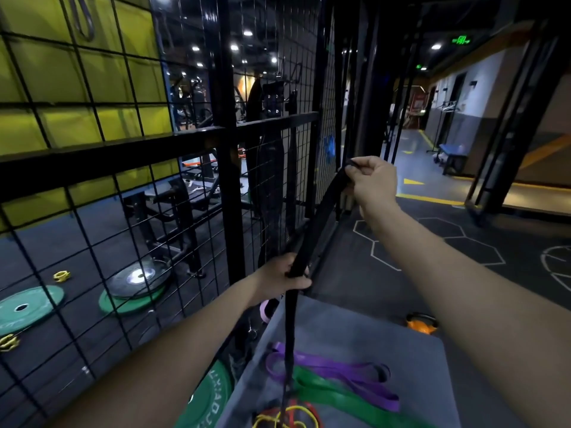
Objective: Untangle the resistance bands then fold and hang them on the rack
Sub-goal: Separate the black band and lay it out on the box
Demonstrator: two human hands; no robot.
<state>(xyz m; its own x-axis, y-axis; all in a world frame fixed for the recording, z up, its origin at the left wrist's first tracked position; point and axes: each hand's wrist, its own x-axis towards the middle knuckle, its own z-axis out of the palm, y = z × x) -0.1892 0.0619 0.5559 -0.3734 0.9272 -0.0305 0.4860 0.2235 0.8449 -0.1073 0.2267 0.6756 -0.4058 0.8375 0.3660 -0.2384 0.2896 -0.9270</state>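
A black resistance band (319, 217) runs taut between my two hands. My right hand (372, 179) pinches its upper end near the black wire rack (272, 125). My left hand (285, 278) grips it lower down, and the rest of the band hangs to the grey box top (386, 341). There a purple band (340, 370), a green band (336, 396) and thin red and yellow bands (290, 417) lie in a loose heap. The black band's lower end goes down into that heap.
Wire mesh panels (92, 180) stand to my left with green weight plates (27, 307) and yellow collars on the floor behind them. Dark straps hang on the rack. An orange kettlebell (423, 324) sits on the floor beyond the box. A corridor opens on the right.
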